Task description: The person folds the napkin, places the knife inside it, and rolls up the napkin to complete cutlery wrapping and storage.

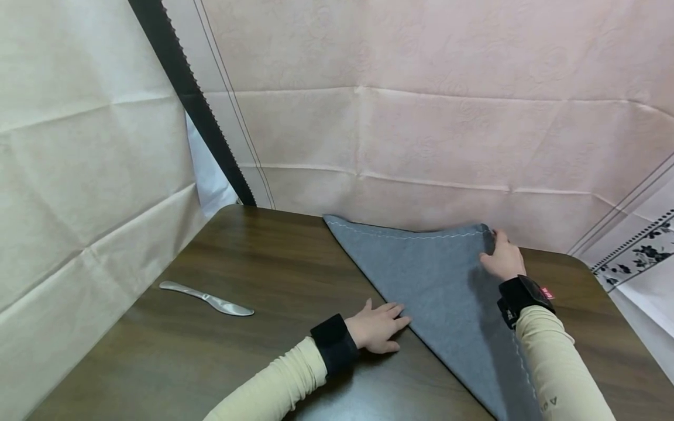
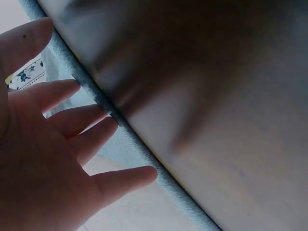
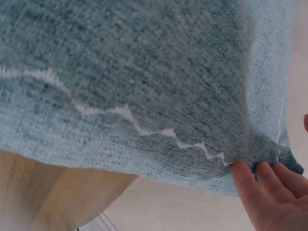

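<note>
A grey-blue cloth (image 1: 437, 280), folded into a triangle with white stitching along two sides, lies on the wooden table. My left hand (image 1: 375, 327) has its fingers spread at the long folded edge. In the left wrist view, the fingertips (image 2: 147, 174) touch or nearly touch that edge. At the far right corner is my right hand (image 1: 504, 257). In the right wrist view, its extended fingertips (image 3: 240, 168) touch the cloth's corner (image 3: 294, 162), and the thumb shows only as a sliver, apart from them.
A silver table knife (image 1: 206, 298) lies on the left part of the table (image 1: 253, 356). Creased pale sheets (image 1: 421, 140) hang behind and beside the table. A dark strip (image 1: 195, 99) slants down to the back left table corner.
</note>
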The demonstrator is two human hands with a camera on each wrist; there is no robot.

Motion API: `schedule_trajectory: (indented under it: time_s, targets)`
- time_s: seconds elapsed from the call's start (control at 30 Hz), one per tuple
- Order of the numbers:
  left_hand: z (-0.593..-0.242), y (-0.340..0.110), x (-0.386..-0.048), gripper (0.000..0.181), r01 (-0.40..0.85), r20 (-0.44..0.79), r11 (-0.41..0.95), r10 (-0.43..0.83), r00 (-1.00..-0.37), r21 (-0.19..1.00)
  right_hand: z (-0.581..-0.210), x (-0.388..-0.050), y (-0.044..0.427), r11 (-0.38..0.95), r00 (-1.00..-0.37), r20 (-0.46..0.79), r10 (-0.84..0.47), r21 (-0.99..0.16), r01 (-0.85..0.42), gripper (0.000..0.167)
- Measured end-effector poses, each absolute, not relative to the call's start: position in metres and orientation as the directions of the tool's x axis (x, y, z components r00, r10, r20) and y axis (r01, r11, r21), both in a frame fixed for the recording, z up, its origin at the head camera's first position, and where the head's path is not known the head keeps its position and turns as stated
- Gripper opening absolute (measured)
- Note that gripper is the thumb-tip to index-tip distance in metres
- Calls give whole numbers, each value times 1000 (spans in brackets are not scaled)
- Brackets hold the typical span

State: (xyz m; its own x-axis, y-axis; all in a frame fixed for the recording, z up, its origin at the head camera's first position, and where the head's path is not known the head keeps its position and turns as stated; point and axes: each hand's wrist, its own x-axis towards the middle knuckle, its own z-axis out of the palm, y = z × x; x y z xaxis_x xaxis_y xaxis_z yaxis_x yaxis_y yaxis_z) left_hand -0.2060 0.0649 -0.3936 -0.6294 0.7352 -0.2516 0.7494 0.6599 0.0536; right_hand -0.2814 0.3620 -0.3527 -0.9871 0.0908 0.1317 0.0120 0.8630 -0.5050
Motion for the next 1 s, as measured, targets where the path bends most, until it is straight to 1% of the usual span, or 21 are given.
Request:
schedule_trajectory:
  time_s: [0.43,0.7,0.87,1.0]
  targets:
    - [-397,68,-207,61,726,-253,687,706,-662,18,-345,-291,371,862,-985,155,79,-507,-11,69]
    - [-397,72,-210,61,718,-269,696,698,-664,34,-345,-296,377,858,-986,148,74,-513,-12,71]
    - [-397,75,-208,62,713,-271,701,689,-672,13,-346,-296,378,855,-987,143,74,-518,-11,70]
    - [-395,76,-206,62,705,-282,710,677,-680,3,-349,-298,382,855,-992,125,0,-514,-65,76]
